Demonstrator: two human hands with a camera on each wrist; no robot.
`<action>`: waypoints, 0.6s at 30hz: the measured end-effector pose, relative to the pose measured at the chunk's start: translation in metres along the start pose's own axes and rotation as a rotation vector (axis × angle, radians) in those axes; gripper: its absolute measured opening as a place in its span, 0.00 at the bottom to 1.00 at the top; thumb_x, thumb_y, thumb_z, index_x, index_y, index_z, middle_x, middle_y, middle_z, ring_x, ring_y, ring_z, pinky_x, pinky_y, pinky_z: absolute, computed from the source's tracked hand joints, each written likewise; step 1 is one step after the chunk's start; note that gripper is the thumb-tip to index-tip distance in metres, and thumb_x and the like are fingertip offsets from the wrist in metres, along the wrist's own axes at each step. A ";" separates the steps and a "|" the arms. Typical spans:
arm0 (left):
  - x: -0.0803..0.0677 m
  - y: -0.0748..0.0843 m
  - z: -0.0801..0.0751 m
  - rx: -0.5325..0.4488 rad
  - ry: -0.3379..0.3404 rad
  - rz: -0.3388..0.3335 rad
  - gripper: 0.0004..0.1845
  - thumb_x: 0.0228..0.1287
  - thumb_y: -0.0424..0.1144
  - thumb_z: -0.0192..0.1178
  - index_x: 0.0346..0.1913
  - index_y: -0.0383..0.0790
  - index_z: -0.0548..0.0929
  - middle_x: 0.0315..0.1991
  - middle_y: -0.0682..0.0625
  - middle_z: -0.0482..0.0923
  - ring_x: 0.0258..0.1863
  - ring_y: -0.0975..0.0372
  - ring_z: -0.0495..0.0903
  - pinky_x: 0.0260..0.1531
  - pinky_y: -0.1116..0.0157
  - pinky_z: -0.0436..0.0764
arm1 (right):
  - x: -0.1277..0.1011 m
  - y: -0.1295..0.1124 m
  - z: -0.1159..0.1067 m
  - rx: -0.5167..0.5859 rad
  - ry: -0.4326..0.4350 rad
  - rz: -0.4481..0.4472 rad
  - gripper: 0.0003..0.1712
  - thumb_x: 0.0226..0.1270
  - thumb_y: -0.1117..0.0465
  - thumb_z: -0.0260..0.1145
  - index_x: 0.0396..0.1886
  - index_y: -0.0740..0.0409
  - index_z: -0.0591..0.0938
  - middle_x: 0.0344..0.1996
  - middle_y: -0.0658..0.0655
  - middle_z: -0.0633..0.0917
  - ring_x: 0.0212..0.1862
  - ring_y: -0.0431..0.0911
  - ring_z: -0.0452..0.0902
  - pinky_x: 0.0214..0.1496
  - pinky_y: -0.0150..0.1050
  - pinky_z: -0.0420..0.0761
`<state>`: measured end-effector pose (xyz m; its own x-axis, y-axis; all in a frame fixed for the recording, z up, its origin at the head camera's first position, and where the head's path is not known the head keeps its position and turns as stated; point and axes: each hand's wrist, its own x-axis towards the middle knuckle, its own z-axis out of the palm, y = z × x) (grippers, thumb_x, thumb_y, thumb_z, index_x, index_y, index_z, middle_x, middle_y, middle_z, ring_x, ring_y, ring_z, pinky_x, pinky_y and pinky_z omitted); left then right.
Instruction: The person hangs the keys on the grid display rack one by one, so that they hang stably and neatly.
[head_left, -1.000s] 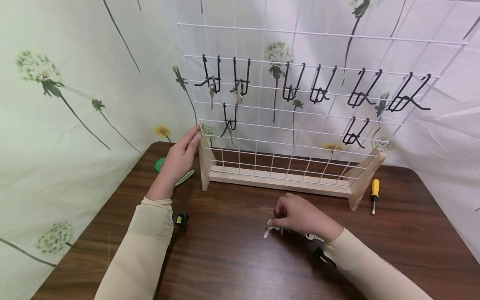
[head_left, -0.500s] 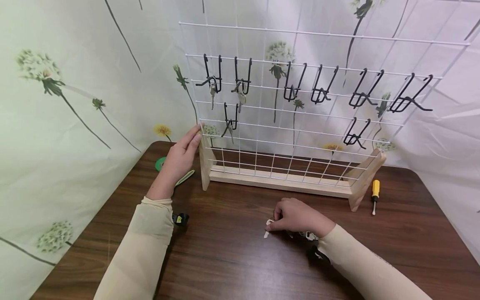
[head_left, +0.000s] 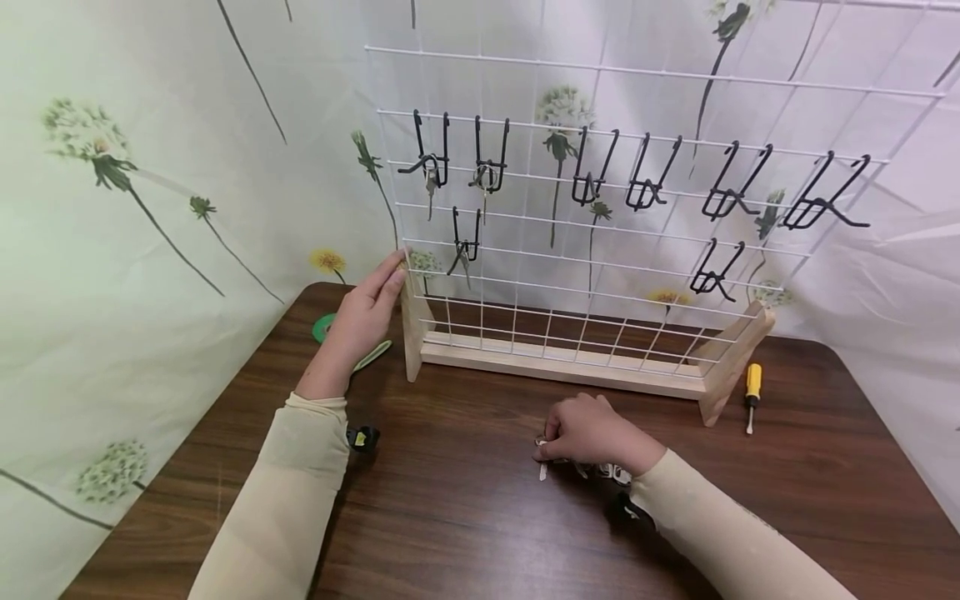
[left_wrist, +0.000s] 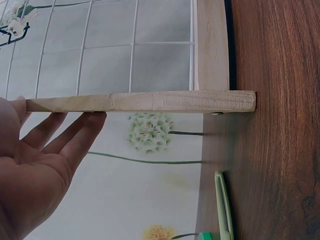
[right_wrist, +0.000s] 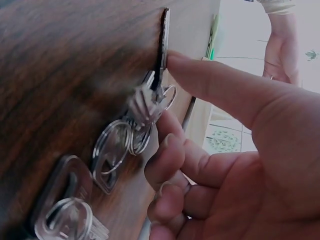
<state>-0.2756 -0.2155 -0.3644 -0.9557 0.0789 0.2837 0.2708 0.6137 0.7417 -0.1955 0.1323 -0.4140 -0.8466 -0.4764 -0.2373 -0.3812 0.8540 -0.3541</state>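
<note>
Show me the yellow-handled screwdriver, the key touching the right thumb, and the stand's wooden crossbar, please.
Yellow-handled screwdriver (head_left: 753,385): head view, on its handle.
Key (head_left: 543,472): head view, on its blade.
Wooden crossbar (head_left: 562,371): head view, on its front face.

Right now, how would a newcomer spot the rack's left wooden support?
On the brown table stands a white wire grid. At its lower left corner is the pale left support. Unlike the right support, it is held near its top by the left hand.
</note>
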 end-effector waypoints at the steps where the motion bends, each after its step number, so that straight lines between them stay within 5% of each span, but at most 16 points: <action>1: 0.000 0.000 0.000 0.000 -0.003 0.001 0.30 0.88 0.60 0.40 0.86 0.61 0.61 0.85 0.46 0.61 0.84 0.43 0.61 0.81 0.37 0.64 | 0.000 0.001 0.000 0.011 -0.007 0.001 0.19 0.63 0.44 0.79 0.16 0.38 0.84 0.20 0.36 0.83 0.30 0.39 0.75 0.47 0.43 0.69; 9: 0.000 0.001 0.000 -0.002 0.001 0.000 0.30 0.87 0.61 0.40 0.85 0.64 0.61 0.85 0.46 0.62 0.84 0.43 0.63 0.81 0.37 0.64 | -0.001 0.003 -0.002 0.128 -0.059 -0.016 0.17 0.64 0.47 0.79 0.19 0.42 0.85 0.20 0.38 0.82 0.28 0.37 0.76 0.63 0.59 0.70; 13: -0.002 0.000 0.000 0.001 -0.005 -0.005 0.30 0.88 0.61 0.40 0.85 0.64 0.61 0.85 0.46 0.61 0.84 0.43 0.63 0.81 0.37 0.64 | -0.001 0.004 -0.001 0.201 -0.097 -0.025 0.19 0.65 0.47 0.78 0.17 0.44 0.84 0.14 0.39 0.78 0.25 0.38 0.76 0.76 0.76 0.59; 18: -0.001 0.001 0.001 0.003 0.004 0.002 0.30 0.88 0.61 0.40 0.85 0.62 0.62 0.84 0.46 0.62 0.83 0.43 0.63 0.81 0.38 0.65 | -0.001 0.007 -0.001 0.224 -0.102 -0.025 0.21 0.66 0.46 0.78 0.16 0.44 0.83 0.14 0.39 0.76 0.24 0.38 0.75 0.79 0.83 0.49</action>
<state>-0.2745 -0.2143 -0.3643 -0.9547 0.0772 0.2873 0.2723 0.6158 0.7394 -0.1973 0.1387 -0.4155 -0.7916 -0.5253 -0.3122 -0.3000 0.7792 -0.5503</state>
